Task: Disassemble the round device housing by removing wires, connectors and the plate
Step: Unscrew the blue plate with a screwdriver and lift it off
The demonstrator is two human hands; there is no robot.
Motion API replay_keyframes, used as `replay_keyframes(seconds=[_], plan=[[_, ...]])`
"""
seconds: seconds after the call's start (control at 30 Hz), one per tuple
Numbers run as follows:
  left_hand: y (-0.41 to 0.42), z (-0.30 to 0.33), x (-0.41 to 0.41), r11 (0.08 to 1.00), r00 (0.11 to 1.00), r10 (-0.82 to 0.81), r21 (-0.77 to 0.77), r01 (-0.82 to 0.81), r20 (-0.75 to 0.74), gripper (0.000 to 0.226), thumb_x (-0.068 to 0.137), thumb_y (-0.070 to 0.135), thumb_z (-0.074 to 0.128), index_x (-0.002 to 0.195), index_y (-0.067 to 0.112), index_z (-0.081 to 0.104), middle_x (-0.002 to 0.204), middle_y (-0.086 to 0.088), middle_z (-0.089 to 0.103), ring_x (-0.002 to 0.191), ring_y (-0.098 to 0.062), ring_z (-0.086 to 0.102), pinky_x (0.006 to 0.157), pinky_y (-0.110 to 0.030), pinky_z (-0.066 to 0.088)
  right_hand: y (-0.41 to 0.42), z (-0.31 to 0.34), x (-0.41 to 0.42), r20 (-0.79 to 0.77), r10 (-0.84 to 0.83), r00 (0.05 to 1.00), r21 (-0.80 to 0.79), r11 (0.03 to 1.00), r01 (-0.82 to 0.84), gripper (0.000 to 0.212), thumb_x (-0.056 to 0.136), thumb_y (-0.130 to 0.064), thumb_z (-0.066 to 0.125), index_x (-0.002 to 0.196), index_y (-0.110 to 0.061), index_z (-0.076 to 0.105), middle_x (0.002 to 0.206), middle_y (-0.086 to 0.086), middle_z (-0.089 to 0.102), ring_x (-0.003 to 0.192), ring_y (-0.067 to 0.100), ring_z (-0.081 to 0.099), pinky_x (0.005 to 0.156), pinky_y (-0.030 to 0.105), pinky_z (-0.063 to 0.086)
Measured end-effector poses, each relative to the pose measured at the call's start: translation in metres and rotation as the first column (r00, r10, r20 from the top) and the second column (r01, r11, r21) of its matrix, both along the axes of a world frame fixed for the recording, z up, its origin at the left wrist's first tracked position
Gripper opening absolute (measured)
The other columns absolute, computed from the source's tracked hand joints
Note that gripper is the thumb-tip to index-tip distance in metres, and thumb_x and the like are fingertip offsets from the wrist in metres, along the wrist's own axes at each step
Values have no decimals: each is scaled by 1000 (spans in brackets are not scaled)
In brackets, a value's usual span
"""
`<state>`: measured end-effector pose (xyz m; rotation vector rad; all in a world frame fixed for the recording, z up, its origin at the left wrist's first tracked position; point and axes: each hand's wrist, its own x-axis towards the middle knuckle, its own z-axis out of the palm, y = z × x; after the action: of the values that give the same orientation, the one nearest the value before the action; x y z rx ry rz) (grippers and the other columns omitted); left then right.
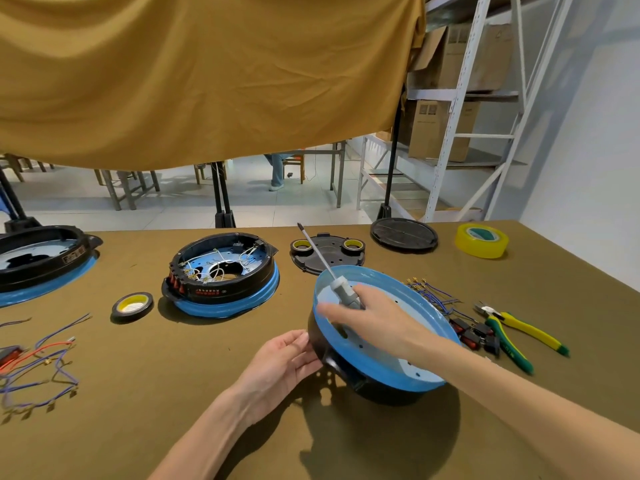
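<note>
Housing [377, 341], tilted on the counter [173, 358] at five o'clock, rests against the left hand [287, 362]'s straight fingers; the right hand [374, 320] grips a screwdriver [325, 265]. Propped so loosely, it could slip and roll. Count: three housings, three black tape rolls, one yellow roll, one pliers.

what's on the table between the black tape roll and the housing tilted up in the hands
In the head view, the stretch between the black tape roll and the tilted housing is mostly bare brown table; only the left hand sits at the housing's edge.
</note>
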<state>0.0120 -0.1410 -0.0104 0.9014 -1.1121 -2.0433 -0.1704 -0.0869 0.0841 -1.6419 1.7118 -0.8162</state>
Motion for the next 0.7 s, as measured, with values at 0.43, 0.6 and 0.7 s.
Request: replay_keyframes(seconds=[0.43, 0.6, 0.7], plan=[[-11, -8, -6, 977, 978, 161, 115, -177, 135, 55, 95, 54, 57, 114, 2, 59, 117, -20, 70, 114, -32, 66, 109, -50, 49, 12, -44, -122, -396, -615, 682, -301, 789, 536, 41, 104, -46, 41, 80, -17, 55, 77, 3, 62, 69, 21, 58, 55, 35, 40], [-16, -2, 3, 990, 969, 117, 52, -131, 217, 72, 67, 64, 76, 111, 10, 59, 114, -13, 68, 107, -24, 66, 96, -43, 55, 18, -58, -143, -447, -541, 713, -117, 825, 553, 48, 103, -44, 43, 81, -7, 64, 73, 11, 68, 74, 32, 66, 68, 39, 53], [-20, 0, 10, 984, 966, 151, 63, -167, 209, 74, 65, 62, 78, 111, 7, 59, 115, -15, 68, 109, -27, 66, 97, -45, 55, 20, -63, -145, -478, -488, 730, -58, 847, 528, 47, 100, -46, 49, 79, -7, 65, 63, 7, 69, 63, 24, 67, 58, 32, 50]])
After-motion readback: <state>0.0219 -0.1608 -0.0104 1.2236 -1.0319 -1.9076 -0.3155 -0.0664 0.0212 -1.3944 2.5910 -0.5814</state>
